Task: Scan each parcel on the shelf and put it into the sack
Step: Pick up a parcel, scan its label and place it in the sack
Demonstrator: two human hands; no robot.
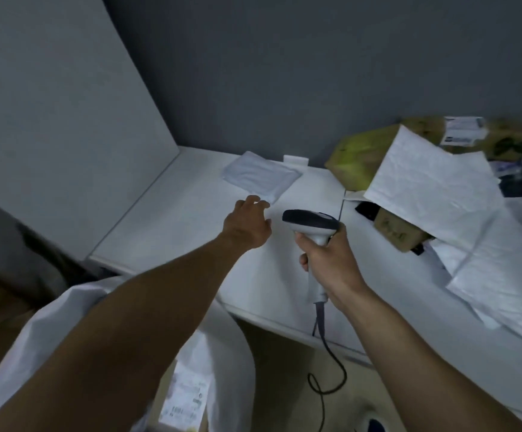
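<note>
right hand (pixel 331 260) grips scanner (pixel 311 221) by handle, head forward, likely ready to read. left hand (pixel 248 224) open, empty, just beside parcel (pixel 261 176) near shelf (pixel 175 219) back edge; sack (pixel 66 313) below front edge.

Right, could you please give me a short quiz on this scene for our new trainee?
1. True or false: the right hand grips the scanner.
2. Fill in: the pile of parcels lies on the shelf's ____ side.
3. The left hand reaches towards: A) the scanner, B) the flat white parcel, C) the pile of parcels.
Key: 1 true; 2 right; 3 B.
</note>
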